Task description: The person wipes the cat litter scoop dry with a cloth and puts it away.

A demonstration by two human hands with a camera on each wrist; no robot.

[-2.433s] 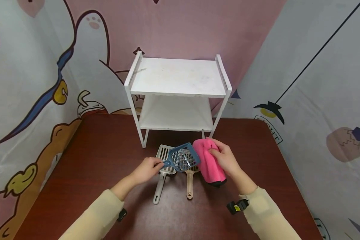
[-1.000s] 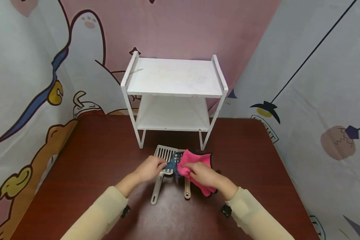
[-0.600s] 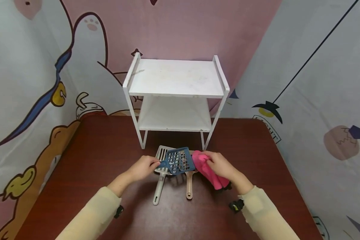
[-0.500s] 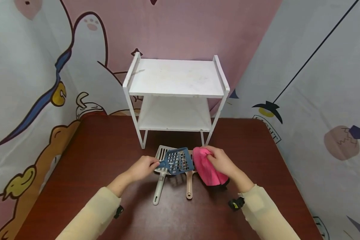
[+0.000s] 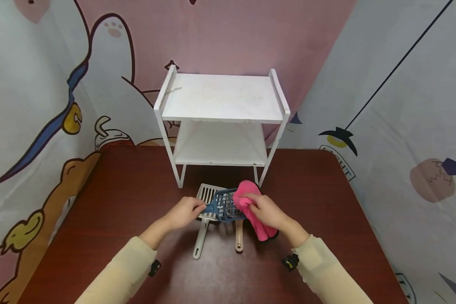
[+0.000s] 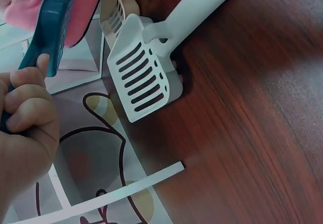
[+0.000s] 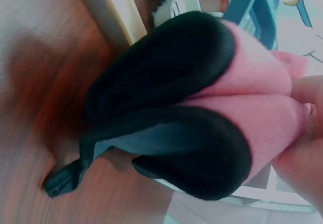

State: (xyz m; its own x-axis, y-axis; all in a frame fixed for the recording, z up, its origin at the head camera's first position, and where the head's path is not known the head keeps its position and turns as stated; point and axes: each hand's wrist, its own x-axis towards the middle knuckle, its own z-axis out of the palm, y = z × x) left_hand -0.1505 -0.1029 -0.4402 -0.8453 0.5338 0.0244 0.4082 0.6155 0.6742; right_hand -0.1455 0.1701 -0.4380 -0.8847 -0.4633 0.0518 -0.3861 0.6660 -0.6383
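Note:
My left hand (image 5: 185,214) grips the handle of a blue litter scoop (image 5: 225,205), its slotted basket raised over two other scoops. In my right hand (image 5: 265,211) is a bunched pink cloth (image 5: 261,228) with black edging, laid over the right part of the blue basket. Beneath lie a light grey litter scoop (image 5: 201,238) and a beige one (image 5: 239,237), handles toward me; the beige basket is mostly hidden. The left wrist view shows fingers curled round the blue handle (image 6: 50,27). In the right wrist view the cloth's black edge (image 7: 166,57) hangs in folds.
A white two-tier shelf (image 5: 222,99) stands at the back of the dark red-brown table (image 5: 137,181), just behind the scoops. Cartoon-printed cloth walls (image 5: 228,38) enclose the table's back and sides.
The right hand has passed back and forth with the cloth, off the blue scoop's right side and now left onto its basket again. The left hand stays nearly in place; the lower scoops lie still.

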